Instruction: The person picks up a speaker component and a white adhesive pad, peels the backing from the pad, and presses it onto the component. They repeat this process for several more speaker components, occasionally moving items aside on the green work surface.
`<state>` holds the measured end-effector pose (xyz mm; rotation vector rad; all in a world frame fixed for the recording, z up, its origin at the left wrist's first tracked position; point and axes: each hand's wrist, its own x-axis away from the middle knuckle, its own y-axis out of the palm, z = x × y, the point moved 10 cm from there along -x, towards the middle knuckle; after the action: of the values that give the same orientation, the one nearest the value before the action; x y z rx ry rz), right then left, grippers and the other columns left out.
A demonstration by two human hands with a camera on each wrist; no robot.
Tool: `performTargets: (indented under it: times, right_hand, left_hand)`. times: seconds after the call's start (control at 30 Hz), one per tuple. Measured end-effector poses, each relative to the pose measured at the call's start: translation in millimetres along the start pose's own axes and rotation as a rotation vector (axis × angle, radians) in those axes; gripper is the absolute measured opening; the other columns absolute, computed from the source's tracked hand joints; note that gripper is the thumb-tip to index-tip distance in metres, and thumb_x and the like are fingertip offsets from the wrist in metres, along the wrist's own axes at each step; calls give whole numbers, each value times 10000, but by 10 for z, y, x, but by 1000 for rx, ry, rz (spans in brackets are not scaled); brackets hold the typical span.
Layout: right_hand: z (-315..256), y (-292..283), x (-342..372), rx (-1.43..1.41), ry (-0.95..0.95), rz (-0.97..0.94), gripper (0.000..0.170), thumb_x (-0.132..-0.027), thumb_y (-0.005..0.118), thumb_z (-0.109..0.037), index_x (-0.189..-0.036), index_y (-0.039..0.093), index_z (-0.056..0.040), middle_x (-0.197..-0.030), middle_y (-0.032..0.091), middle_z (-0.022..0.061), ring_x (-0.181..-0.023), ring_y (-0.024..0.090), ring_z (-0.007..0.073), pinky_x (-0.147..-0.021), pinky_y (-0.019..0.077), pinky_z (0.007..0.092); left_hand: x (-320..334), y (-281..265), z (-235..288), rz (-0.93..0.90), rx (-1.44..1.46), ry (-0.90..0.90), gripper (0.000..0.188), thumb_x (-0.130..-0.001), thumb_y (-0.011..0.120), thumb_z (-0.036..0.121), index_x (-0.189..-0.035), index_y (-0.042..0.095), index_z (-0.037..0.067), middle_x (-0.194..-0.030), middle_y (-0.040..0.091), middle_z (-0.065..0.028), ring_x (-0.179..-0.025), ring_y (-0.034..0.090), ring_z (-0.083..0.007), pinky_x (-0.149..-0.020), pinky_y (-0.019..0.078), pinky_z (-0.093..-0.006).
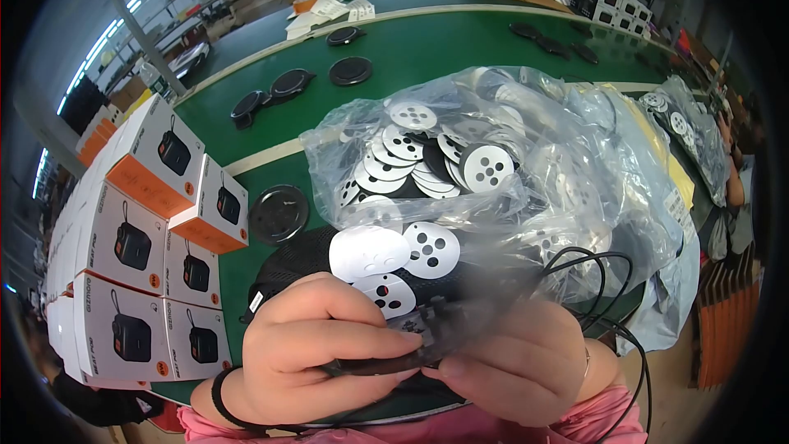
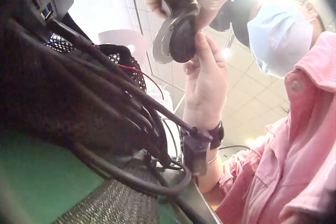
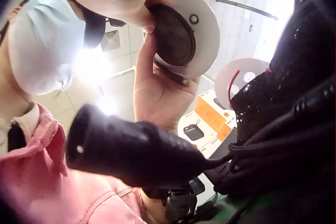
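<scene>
Both hands meet low in the middle of the head view, around a thin, dark round piece. My left hand (image 1: 320, 353) pinches its left side between fingers and thumb; my right hand (image 1: 518, 362) pinches its right edge, partly behind a grey blur. From below, the right wrist view shows a black disc (image 3: 173, 37) between the hands, with a larger pale disc (image 3: 207, 37) beside and behind it. The left wrist view shows the same black disc (image 2: 184, 40). White discs with round holes (image 1: 431, 251) lie just beyond the fingers on a black mesh item (image 1: 296, 259).
A clear plastic bag (image 1: 567, 140) spills many white discs (image 1: 403, 144). Printed boxes (image 1: 123, 238) are stacked at left. Black round parts (image 1: 351, 71) lie on the green table (image 1: 444, 33). Black cables (image 1: 645, 362) loop at right.
</scene>
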<state>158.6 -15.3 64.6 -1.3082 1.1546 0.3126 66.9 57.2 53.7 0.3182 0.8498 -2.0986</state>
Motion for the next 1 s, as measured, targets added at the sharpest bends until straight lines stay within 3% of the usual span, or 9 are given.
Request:
performTargets:
  times: [0.13, 0.43, 0.57, 0.6, 0.73, 0.87, 0.93, 0.97, 1.0]
  right_hand:
    - [-34, -7, 12, 62, -12, 17, 253, -658, 610, -26, -901, 561, 26, -773, 605, 104, -640, 593, 234, -504, 454, 284]
    - [-22, -25, 53, 166, 1, 80, 259, -580, 675, -15, -829, 606, -24, -751, 606, 88, -586, 570, 196, -470, 414, 256]
    - [179, 28, 161, -18, 101, 165, 236, -592, 656, -33, -825, 623, -24, -725, 589, 61, -552, 547, 170, -449, 395, 240]
    - [219, 42, 174, -74, 116, 179, 279, -583, 654, -56, -857, 630, -14, -725, 581, 40, -550, 533, 138, -439, 384, 222]
    - [336, 16, 132, -139, 249, 200, 282, -560, 706, -19, -828, 622, -14, -684, 558, 40, -509, 517, 148, -421, 379, 227]
    - [303, -31, 120, 66, 267, 139, 261, -574, 726, -27, -808, 610, -31, -776, 546, 64, -562, 526, 143, -444, 385, 230]
    - [297, 0, 100, 181, 284, 82, 255, -581, 725, -32, -804, 603, -34, -810, 538, 72, -589, 531, 139, -465, 391, 227]
    - [403, -48, 123, 127, 401, 169, 288, -601, 728, -45, -849, 584, -29, -841, 532, 77, -622, 537, 136, -505, 402, 224]
    - [511, -90, 172, 74, 517, 255, 322, -621, 731, -57, -895, 565, -25, -872, 526, 82, -654, 543, 132, -544, 413, 221]
  left_hand:
    - [10, 2, 9, -3, -7, 14, 233, -521, 730, 18, -737, 644, 24, -710, 527, -36, -624, 490, -149, -550, 344, -258]
    - [-2, 22, 39, -43, -28, 61, 270, -572, 710, 30, -839, 666, 41, -748, 528, -15, -626, 507, -144, -555, 376, -244]
    - [-3, 39, 60, -57, -50, 47, 264, -589, 699, 16, -850, 663, 30, -747, 529, -26, -631, 510, -146, -560, 381, -242]
    - [6, 51, 20, -56, -35, -13, 262, -609, 685, 5, -869, 656, 17, -757, 530, -35, -638, 513, -144, -568, 385, -238]
    - [3, 74, -69, -43, 28, -121, 277, -664, 638, -33, -940, 623, -20, -806, 537, -66, -664, 518, -133, -583, 396, -222]
    - [55, 103, -172, -87, 127, -211, 267, -720, 574, -23, -985, 596, -33, -878, 539, -90, -745, 520, -135, -641, 400, -226]
    - [114, 119, -338, -35, 417, -374, 274, -790, 486, 74, -1009, 567, -69, -932, 535, -109, -837, 515, -160, -714, 402, -253]
    - [118, 124, -354, -32, 418, -376, 274, -790, 486, 74, -1009, 567, -69, -932, 535, -109, -837, 515, -160, -714, 402, -253]
    - [149, 162, -446, 14, 650, -469, 325, -808, 434, 123, -1024, 547, -90, -957, 532, -116, -872, 511, -175, -742, 400, -267]
